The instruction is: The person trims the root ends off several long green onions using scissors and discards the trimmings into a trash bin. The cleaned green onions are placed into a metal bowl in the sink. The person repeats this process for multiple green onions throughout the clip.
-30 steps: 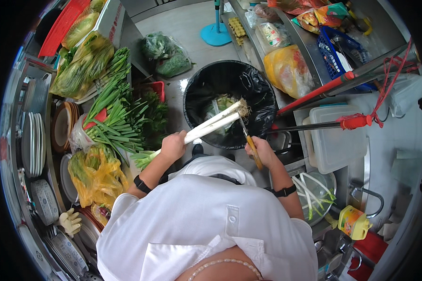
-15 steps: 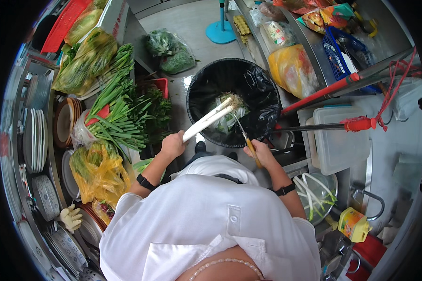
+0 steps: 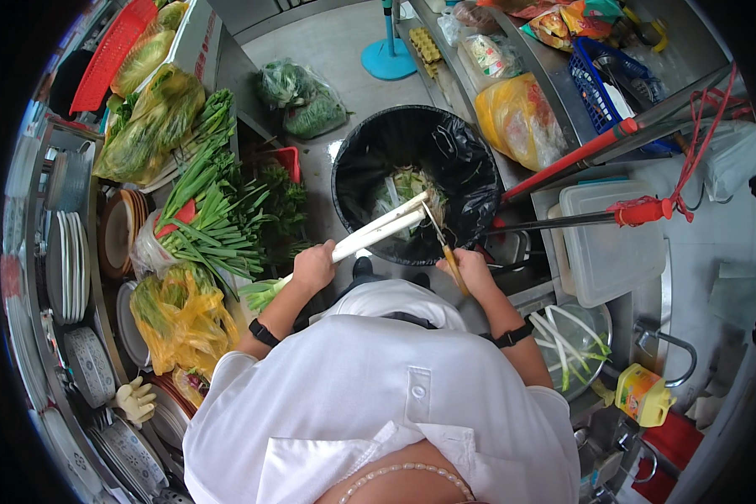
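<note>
My left hand [image 3: 314, 266] is closed around two long white leeks [image 3: 378, 233], their pale green ends trailing back past my wrist. The leeks' white tips reach out over a round bin [image 3: 342, 144] lined with a black bag. In my right hand [image 3: 470, 273] is a knife [image 3: 453, 265] with a wooden handle, its narrow blade pointing up against the leek tips. Stringy brown roots show beside and below the blade; whether they are still attached I cannot tell. Green and white vegetable scraps [image 3: 405, 186] lie inside the bin.
Leafy greens [image 3: 218, 210] and a yellow bag of vegetables [image 3: 181, 315] fill the left shelf beside stacked plates [image 3: 73, 267]. At right are red-ended poles [image 3: 575, 160], a lidded clear container [image 3: 609, 239] and a bowl of trimmed white stalks [image 3: 563, 344]. Bagged greens [image 3: 302, 97] sit on the floor.
The leek tips have dropped slightly toward me, and the knife blade has come up against them. The root tuft that stood out at the tips now shows lower, by the blade.
</note>
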Demonstrator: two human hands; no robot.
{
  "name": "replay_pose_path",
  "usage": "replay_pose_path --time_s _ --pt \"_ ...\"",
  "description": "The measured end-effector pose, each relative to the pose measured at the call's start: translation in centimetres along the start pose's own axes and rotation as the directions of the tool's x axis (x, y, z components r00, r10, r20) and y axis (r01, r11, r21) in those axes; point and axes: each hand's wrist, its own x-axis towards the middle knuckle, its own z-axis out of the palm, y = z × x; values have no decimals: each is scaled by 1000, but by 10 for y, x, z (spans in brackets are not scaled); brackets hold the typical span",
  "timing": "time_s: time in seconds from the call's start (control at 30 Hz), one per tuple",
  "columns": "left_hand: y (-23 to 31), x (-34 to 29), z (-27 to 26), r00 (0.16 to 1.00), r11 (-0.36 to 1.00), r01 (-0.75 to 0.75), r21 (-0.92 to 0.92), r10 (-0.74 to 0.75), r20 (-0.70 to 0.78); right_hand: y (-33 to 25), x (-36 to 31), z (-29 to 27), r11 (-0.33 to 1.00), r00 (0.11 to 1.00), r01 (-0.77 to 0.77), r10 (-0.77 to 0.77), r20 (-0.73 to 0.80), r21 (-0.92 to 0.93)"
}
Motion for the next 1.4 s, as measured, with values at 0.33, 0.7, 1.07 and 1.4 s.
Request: replay_pose_path --time_s 0.33,0.7,1.07,1.4 --pt "3 -2 -1 994 997 -76 -20 74 -79 15 8 3 982 989 148 -149 1 115" --pt "2 -2 11 992 996 -79 37 82 -95 8 20 -4 994 1000 12 -12 -3 -110" --pt "0 -2 12 998 1000 6 6 -6 -58 -7 2 -14 998 998 -24 28 57 -62" --pt "6 -11 10 970 990 -123 62 133 -202 -10 19 -11 992 998 44 -39 46 -119"
